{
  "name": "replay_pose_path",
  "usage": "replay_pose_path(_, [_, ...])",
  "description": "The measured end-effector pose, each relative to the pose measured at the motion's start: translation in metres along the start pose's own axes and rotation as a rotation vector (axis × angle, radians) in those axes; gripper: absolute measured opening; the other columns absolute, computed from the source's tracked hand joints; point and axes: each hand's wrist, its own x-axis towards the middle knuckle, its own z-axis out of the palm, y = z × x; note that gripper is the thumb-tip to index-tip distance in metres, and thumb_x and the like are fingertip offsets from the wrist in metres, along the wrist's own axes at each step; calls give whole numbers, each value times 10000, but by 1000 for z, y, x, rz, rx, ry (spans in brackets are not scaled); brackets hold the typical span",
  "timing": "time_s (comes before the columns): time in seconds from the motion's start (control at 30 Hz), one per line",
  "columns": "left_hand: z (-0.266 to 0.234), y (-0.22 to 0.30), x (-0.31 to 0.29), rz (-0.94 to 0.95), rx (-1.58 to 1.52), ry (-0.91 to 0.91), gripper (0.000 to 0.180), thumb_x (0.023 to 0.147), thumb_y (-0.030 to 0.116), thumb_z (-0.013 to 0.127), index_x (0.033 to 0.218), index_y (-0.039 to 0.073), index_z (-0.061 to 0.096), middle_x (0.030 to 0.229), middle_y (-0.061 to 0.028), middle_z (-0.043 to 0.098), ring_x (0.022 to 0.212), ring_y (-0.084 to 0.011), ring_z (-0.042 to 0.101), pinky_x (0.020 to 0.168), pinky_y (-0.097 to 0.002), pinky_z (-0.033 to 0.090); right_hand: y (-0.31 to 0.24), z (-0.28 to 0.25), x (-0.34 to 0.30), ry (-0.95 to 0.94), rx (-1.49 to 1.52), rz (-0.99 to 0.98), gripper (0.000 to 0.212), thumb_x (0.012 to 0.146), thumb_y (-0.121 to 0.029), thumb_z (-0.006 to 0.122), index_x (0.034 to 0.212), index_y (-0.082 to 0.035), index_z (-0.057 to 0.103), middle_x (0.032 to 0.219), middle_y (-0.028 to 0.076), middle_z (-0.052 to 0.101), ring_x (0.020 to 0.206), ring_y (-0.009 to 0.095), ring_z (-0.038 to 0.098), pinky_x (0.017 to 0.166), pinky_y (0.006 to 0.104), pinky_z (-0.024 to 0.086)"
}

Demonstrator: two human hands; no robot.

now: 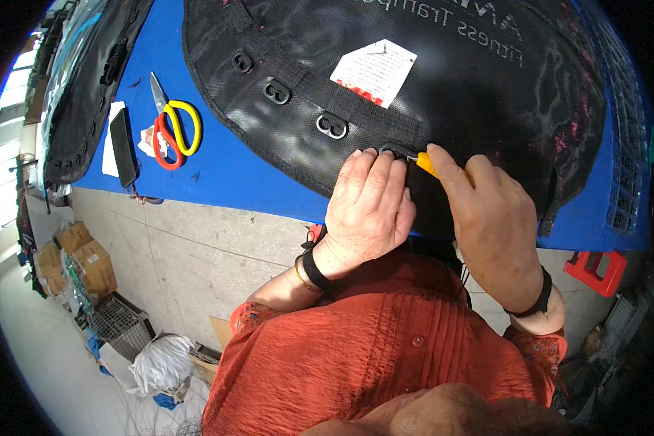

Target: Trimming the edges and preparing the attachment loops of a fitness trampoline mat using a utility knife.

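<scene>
Here's the mat (479,116), spread across the blue table (225,174), its near edge right up by the worker: black, fine mesh, a sheen where light catches it. A bound rim sweeps round the curve, and just inside sit black straps with metal rings (332,136), stepping down toward the hands. White label (376,73) there, red along its lower edge; pale lettering beyond, running backwards; pink flecks scattered on the right.

And the left hand (370,200) is on the near edge, fingers together, pressing; whether it pinches the mat, I can't tell from here. The right hand (490,225) is closed round a yellow-handled tool (426,164), forefinger along the top, thin metal shaft pointing at the half-hidden ring beside the left fingertips!
</scene>
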Motion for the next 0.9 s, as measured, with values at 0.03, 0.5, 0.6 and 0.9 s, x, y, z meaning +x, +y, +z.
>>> replay_pose_path(0.03, [0,0,0,-3,11,2,430,815,128,716,1206,-48,691,1216,-217,672,1152,-409,640,1057,-521,511,0,0,-1,0,-1,3,448,919,-168,662,1365,-141,672,877,47,552,740,208,650,660,336,564])
replay_pose_path(0.5, [2,1,0,-18,56,-18,418,840,147,692,1226,-13,697,1245,-190,667,1192,-390,625,1087,-498,487,7,-2,-14,-12,75,75,446,940,-122,647,1386,-128,658,899,70,571,785,238,663,687,362,569])
replay_pose_path(0.6, [2,2,0,-14,52,-22,424,839,146,692,1233,-12,691,1246,-189,661,1189,-388,622,1081,-496,489,9,0,-16,-17,105,99,438,950,-116,651,1388,-130,656,897,78,577,787,249,672,685,375,572])
replay_pose_path(0.9, [2,1,0,-13,53,-14,413,840,141,693,1222,-13,691,1228,-192,662,1173,-388,625,1062,-493,492,15,5,-20,4,198,126,399,969,-109,681,1367,-132,668,892,84,589,756,267,680,661,393,572])
